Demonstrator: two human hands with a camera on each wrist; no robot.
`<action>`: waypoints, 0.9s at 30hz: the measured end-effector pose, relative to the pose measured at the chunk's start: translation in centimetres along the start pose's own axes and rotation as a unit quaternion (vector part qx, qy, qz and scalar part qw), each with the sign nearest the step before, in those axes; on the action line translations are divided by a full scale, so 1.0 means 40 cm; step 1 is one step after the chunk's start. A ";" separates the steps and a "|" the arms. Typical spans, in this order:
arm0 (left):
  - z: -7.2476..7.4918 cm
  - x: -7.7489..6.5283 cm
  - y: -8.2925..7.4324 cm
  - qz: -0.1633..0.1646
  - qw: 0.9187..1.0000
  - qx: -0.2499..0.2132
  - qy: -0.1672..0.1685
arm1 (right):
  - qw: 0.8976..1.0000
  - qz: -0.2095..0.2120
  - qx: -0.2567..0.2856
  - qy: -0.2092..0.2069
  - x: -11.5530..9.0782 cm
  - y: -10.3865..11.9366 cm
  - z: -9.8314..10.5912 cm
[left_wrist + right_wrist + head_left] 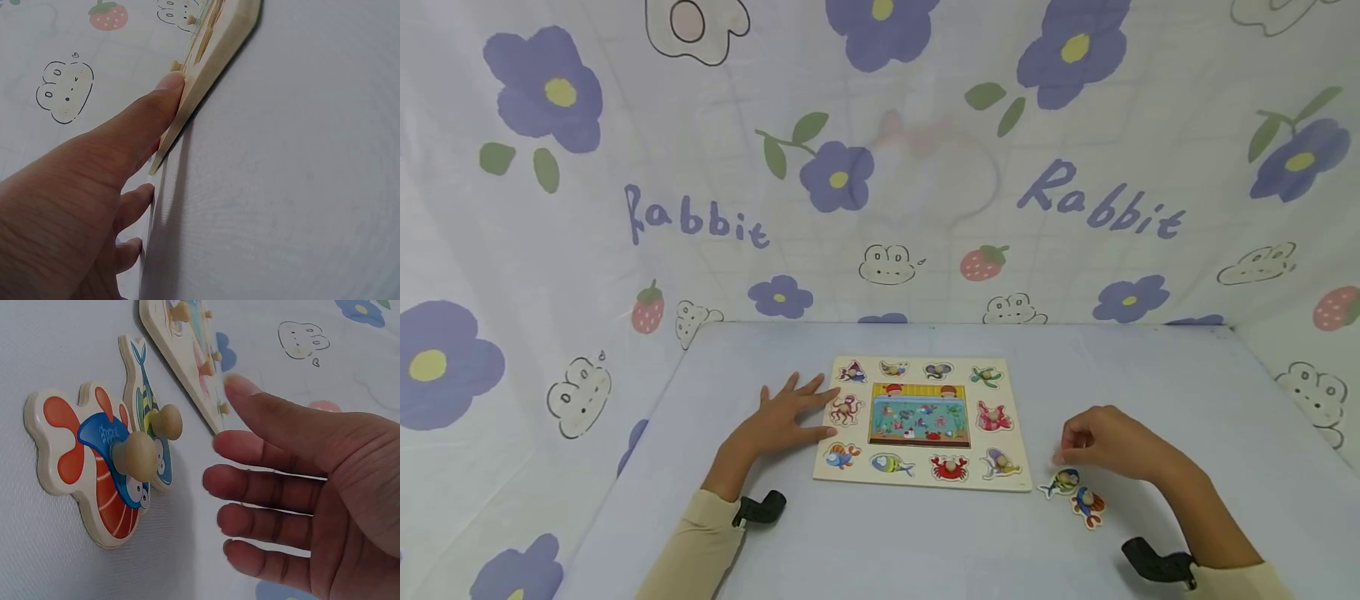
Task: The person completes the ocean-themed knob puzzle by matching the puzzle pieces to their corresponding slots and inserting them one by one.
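Observation:
A wooden peg puzzle board (921, 486) with sea-animal pictures around a fish-tank scene lies on the table. My left hand (786, 418) rests at its left edge with fingers spread, the thumb (169, 81) on the board's rim. Off the board's lower right corner lie two knobbed puzzle pieces: a striped fish piece (1063, 481) and a red-and-blue sea-animal piece (115, 506). Just above them hovers my right hand (1108, 442), its fingers loosely bent. Nothing shows between its thumb and fingers in the right wrist view.
The white table (925, 550) ends at a patterned curtain (925, 283) with purple flowers and rabbits. Black wrist cameras sit on both forearms, near the beige sleeves (696, 542). Wooden knobs (180, 312) stand up from the board.

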State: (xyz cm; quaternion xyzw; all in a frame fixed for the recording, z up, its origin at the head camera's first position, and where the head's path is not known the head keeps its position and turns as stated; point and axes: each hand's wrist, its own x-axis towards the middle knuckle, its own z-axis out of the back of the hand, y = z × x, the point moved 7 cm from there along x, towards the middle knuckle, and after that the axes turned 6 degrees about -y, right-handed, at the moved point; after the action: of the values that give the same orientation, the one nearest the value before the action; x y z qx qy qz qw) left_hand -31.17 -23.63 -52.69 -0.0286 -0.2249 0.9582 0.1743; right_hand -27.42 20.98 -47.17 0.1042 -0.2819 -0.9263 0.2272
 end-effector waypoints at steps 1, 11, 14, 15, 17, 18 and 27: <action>-0.002 -0.002 0.000 0.001 1.000 -0.002 0.002 | 1.000 -0.002 -0.007 0.006 -0.001 -0.002 -0.003; -0.006 -0.004 0.013 -0.003 1.000 0.001 -0.002 | 0.998 -0.016 -0.046 0.048 -0.012 0.006 -0.030; -0.010 0.000 0.012 -0.003 1.000 -0.003 0.005 | 0.997 -0.032 -0.050 0.055 -0.016 0.001 -0.036; -0.011 0.001 0.012 -0.003 1.000 -0.001 0.009 | 0.997 -0.034 -0.049 0.058 -0.017 -0.001 -0.039; -0.012 -0.001 0.010 0.001 1.000 0.001 0.017 | 0.997 -0.033 -0.046 0.061 -0.017 -0.003 -0.045; -0.010 -0.002 0.009 0.002 1.000 0.001 0.018 | 0.997 -0.031 -0.045 0.061 -0.016 -0.002 -0.046; 0.003 0.001 0.001 -0.002 1.000 0.003 0.006 | 0.997 -0.028 -0.076 0.020 -0.010 0.015 -0.034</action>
State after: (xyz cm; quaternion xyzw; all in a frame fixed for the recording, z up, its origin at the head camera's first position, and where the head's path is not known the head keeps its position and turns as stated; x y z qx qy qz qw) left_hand -31.22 -23.72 -52.61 -0.0336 -0.2208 0.9584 0.1780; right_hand -26.43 20.07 -47.89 0.1128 -0.2033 -0.9488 0.2139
